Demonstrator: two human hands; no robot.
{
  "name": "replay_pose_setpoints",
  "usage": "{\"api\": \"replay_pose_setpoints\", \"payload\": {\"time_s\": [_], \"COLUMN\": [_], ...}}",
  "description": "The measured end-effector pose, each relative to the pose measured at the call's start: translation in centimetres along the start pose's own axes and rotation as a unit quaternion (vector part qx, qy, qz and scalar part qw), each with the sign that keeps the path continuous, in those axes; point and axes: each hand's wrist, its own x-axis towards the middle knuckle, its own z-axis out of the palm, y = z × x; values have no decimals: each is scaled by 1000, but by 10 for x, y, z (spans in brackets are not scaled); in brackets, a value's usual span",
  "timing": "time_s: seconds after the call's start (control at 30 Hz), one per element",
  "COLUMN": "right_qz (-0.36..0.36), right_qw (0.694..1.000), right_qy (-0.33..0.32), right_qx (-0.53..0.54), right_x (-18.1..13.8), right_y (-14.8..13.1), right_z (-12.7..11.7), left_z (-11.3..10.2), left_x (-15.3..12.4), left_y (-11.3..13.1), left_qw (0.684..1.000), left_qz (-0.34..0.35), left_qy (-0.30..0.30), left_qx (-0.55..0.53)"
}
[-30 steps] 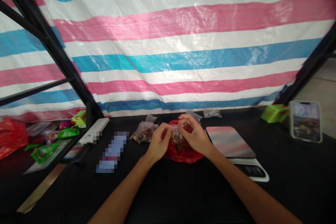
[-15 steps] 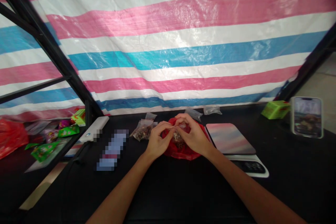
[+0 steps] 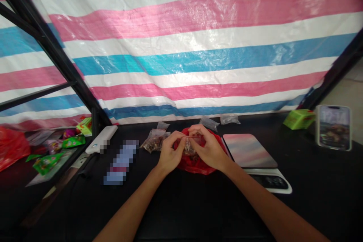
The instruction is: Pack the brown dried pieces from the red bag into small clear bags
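Observation:
Both of my hands pinch the top edge of a small clear plastic bag [image 3: 189, 146] that holds brown bits. My left hand [image 3: 169, 153] grips its left end and my right hand [image 3: 208, 149] grips its right end, fingers closed. The bag hangs just above a red plastic bag [image 3: 195, 164] lying open on the black table [image 3: 181, 204]. A second filled clear bag [image 3: 154, 142] lies just left of my left hand.
A kitchen scale [image 3: 256, 160] with a pink-and-blue platform sits right of the red bag. A phone [image 3: 334, 127] stands at the far right beside a green box [image 3: 299, 118]. Empty clear bags [image 3: 218, 121] lie by the striped tarp. A white power bank [image 3: 101, 139] and green packets [image 3: 56, 155] are left.
My hands have stayed at the small bag's top edge, with the fingers shifting slightly along it. The view has dipped a little; nothing else moved.

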Motion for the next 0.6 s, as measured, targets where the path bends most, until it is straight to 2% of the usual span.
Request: {"api": "replay_pose_setpoints", "payload": {"time_s": [0.03,0.1,0.17,0.2,0.23,0.33,0.4,0.5,0.6], "right_qz": [-7,-25,-44,-50,-51,-35,-24,-15,-1], "right_qw": [1000,997,985,976,967,939,927,917,912], "right_qy": [2,13,18,12,-4,-63,-97,-137,-143], "right_qx": [-16,-75,-163,-210,-251,-337,-362,-374,-384], "right_x": [0,1,3,4,5,6,4,2,0], "right_y": [0,2,6,8,10,15,18,22,26], "right_z": [-1,-6,-15,-19,-24,-34,-37,-36,-34], "left_z": [-1,-7,-19,-27,-36,-61,-70,-72,-70], "left_x": [0,2,7,10,13,23,26,26,24], "left_y": [1,0,-5,-8,-13,-27,-35,-42,-44], "left_qw": [1000,994,973,959,951,930,908,894,889], "left_qz": [4,-2,-30,-54,-74,-140,-191,-225,-213], "left_qy": [21,109,230,277,299,276,218,183,230], "left_qx": [8,12,3,5,29,199,303,342,334]}}
